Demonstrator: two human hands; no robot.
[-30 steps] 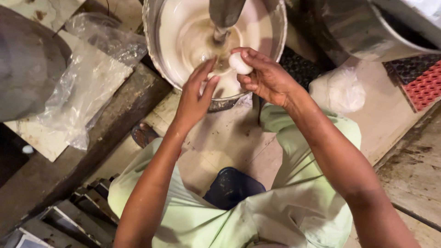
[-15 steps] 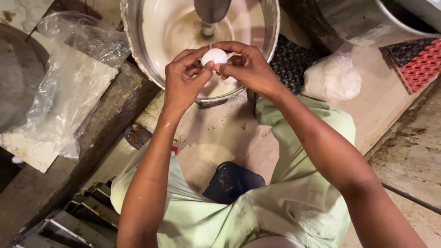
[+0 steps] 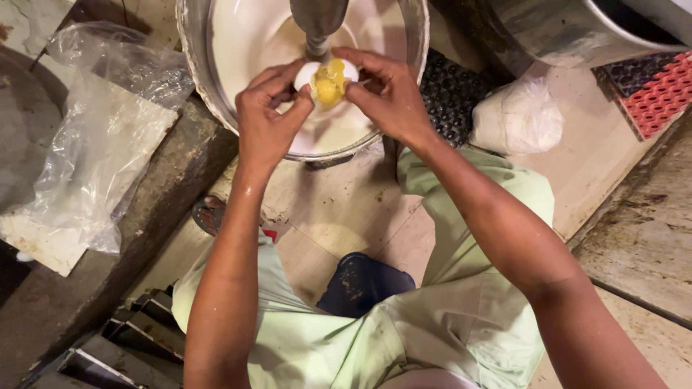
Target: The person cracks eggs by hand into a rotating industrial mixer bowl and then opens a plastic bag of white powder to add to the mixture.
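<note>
Since half a second ago, when the white egg was held whole between both hands, its shell has been pulled open, and a yellow yolk is now seen hanging in the gap. The cracked white eggshell is gripped from both sides: the left hand is closed on its left half, the right hand on its right half, the thumbs set close at the split. The egg is held directly above the large round metal mixing bowl, which is filled with smooth pale batter, just below the grey mixer shaft. A crumpled clear plastic sheet is laid on the ledge to the left, and a white filled plastic bag rests beside a black perforated mat. Shell fragments could be dropped into the batter if the halves are crushed by too tight a grip, and the fingers could be caught if the shaft is turning, which cannot be told.
</note>
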